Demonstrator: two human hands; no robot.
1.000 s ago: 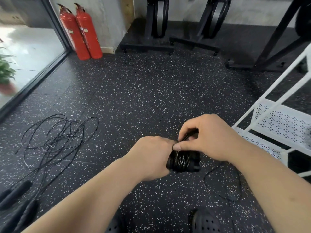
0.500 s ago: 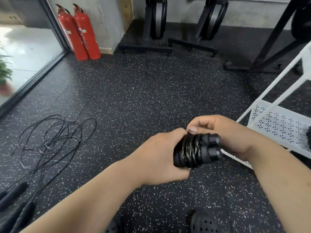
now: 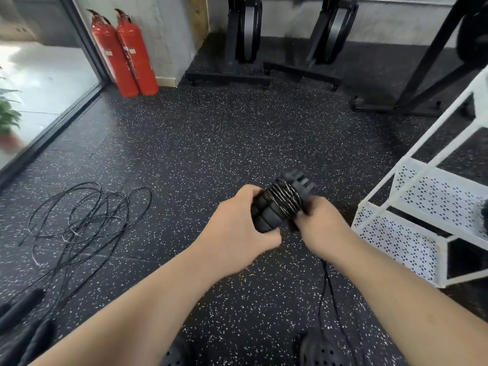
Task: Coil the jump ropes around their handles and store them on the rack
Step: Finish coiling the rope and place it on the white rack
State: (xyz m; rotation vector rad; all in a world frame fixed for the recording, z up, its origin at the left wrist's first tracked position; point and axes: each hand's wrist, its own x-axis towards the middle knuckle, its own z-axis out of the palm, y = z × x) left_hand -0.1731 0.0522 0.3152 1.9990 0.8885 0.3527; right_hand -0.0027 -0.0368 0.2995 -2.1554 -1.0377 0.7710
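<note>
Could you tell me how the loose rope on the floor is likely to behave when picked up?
The rope is thin cord in tangled loops, so it will likely be floppy and snag on itself. Its thick handles probably carry most weight, so lifting by them seems easiest.

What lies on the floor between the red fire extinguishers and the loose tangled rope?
Nothing: the head view shows only bare speckled floor between the fire extinguishers and the tangled rope.

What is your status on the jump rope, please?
Left hand grips the handles. Right hand holds the rope, partly coiled, tail hanging. Nothing between hands and rack.
</note>
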